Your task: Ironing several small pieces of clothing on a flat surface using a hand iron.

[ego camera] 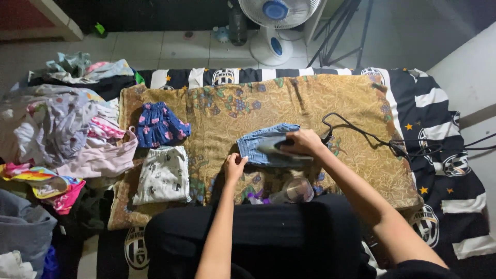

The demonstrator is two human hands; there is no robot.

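My right hand (pixel 305 142) is wrapped around the handle of a grey electric iron (pixel 283 150), fingers closed on it, and the iron rests flat on a small pair of light blue denim shorts (pixel 258 144). My left hand (pixel 234 167) lies just beside the shorts' lower left corner, palm down with the fingers loosely together, pressing on the golden-brown patterned cloth (pixel 330 101) and gripping nothing. That cloth is spread over a black-and-white striped blanket with gold stars (pixel 439 108). The iron's black cord (pixel 361 132) runs off to the right across cloth and blanket.

Near my lap, below the shorts, a clear plastic spray bottle (pixel 292 192) lies on its side. At the cloth's left end sit two folded pieces: a dark blue garment with a pink print (pixel 159 125) and, just below it, a white printed garment (pixel 164 174). Further left is a loose pile of mixed clothes (pixel 62 129). Beyond the blanket, on the tiled floor, stands a white fan with a blue hub (pixel 276 20).
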